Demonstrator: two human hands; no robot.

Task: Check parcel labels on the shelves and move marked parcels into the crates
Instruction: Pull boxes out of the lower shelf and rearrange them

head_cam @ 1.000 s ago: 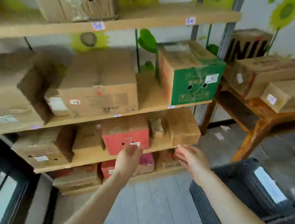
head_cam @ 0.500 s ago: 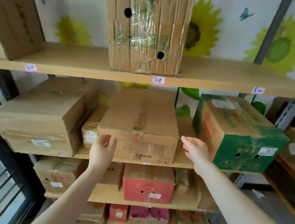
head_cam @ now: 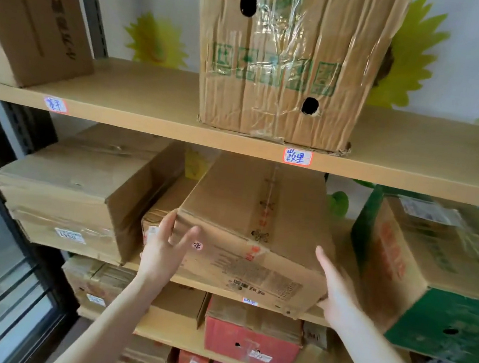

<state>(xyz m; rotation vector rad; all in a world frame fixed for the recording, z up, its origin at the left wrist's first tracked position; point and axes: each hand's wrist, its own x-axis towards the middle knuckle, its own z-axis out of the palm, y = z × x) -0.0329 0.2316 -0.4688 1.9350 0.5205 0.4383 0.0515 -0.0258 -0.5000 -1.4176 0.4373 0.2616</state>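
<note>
Cardboard parcel (head_cam: 252, 232) sat on the middle shelf (head_cam: 343, 236), long axis toward the wall, labelled end outward. Left hand (head_cam: 165, 251) touched its front-left corner with fingers spread; right hand (head_cam: 336, 290) lay flat against its right side.

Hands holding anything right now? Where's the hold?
The middle box, pressed between both hands: left hand on its front left corner, right hand flat on its right side, low. Fingers straight, not curled.

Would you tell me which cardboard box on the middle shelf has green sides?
The cardboard box at the right end; the others there are plain brown.
</note>
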